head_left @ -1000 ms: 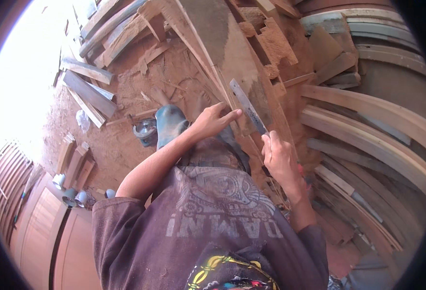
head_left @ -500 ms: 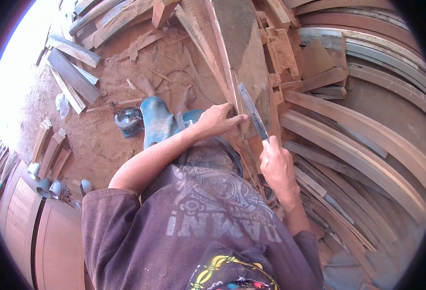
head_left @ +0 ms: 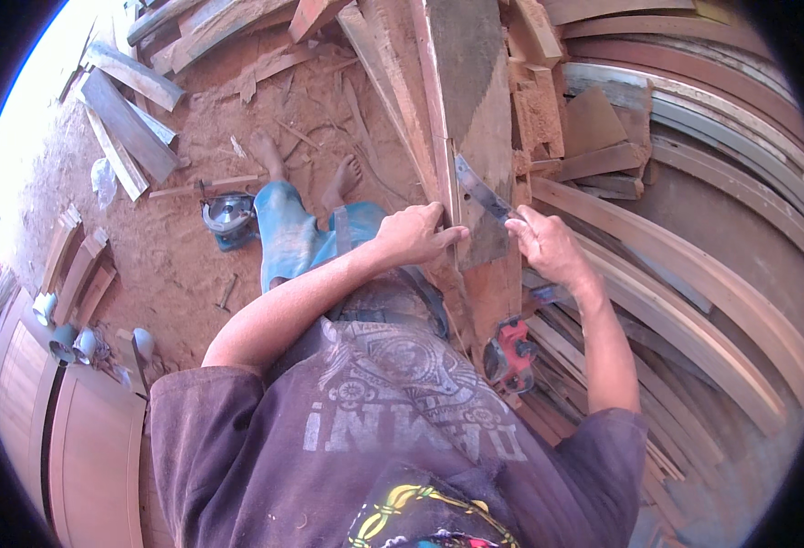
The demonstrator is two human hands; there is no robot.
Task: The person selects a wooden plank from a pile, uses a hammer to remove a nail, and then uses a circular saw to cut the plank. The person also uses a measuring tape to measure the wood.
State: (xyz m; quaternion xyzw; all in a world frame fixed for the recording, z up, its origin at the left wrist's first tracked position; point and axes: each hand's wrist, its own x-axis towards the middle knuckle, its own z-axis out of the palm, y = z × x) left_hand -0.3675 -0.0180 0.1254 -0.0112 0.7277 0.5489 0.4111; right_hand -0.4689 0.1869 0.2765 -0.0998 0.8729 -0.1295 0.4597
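While the left hand [head_left: 411,236] lies at the left edge of a long board [head_left: 479,96], the right hand [head_left: 552,251] is closed around the lower end of a narrow metal strip [head_left: 482,188]. That strip slants up and leftward over the board, its free end just beside the board's left edge; whether it touches the wood, I can't tell from here. The left fingers bend at the edge with the thumb stretched toward the strip — a firm grip or a mere rest, I can't say.

Just below the right hand, near the forearm, sits a red-and-black tool [head_left: 511,354]. Over on the left, a circular saw [head_left: 228,217] lies on the reddish, dusty ground [head_left: 205,155], next to the person's blue trousers [head_left: 283,228]. Curved timbers [head_left: 694,283] fan out at the right — long, pale, stacked side by side. Farther left there are short planks [head_left: 128,119], a crumpled clear bag [head_left: 103,181] and smooth brown panels [head_left: 100,438].
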